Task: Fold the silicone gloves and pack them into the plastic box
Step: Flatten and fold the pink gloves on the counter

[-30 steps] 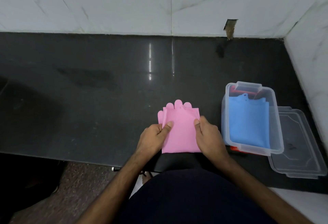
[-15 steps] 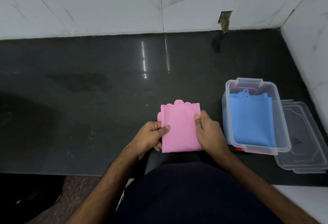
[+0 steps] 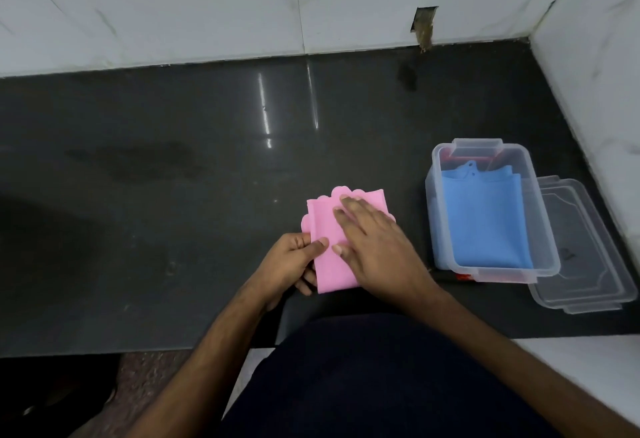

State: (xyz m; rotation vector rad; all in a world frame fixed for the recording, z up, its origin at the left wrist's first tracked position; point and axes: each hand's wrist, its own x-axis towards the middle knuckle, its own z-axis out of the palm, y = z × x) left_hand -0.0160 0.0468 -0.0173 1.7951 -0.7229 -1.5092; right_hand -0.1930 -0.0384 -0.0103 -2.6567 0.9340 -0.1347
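We see a folded pink glove (image 3: 329, 250) lying near the front edge of a dark counter (image 3: 173, 195), with both of a person's hands on it. The right hand (image 3: 377, 247) lies flat across the glove's right half, fingers straight and spread, and hides most of that side; its fingertips are smeared by motion. The left hand (image 3: 291, 264) pinches the glove's left edge, thumb on top and fingers curled beneath, so we cannot see the underside of the fold. Only scalloped fingertips of the glove peek out at its far edge and at its left.

To the right, apart from the pink glove, stands the clear box (image 3: 436, 195) with a folded blue glove (image 3: 485, 222) inside. Something red lies under and behind the blue glove, too hidden to name. The lid (image 3: 595, 264) lies flat just beside the box, partly tucked behind its right wall.

Half a second ago the right hand gripped the glove's right edge with its thumb on top; now it lies open over the glove. The left hand's pinch is unchanged, and the box, blue glove and lid sit as they did.
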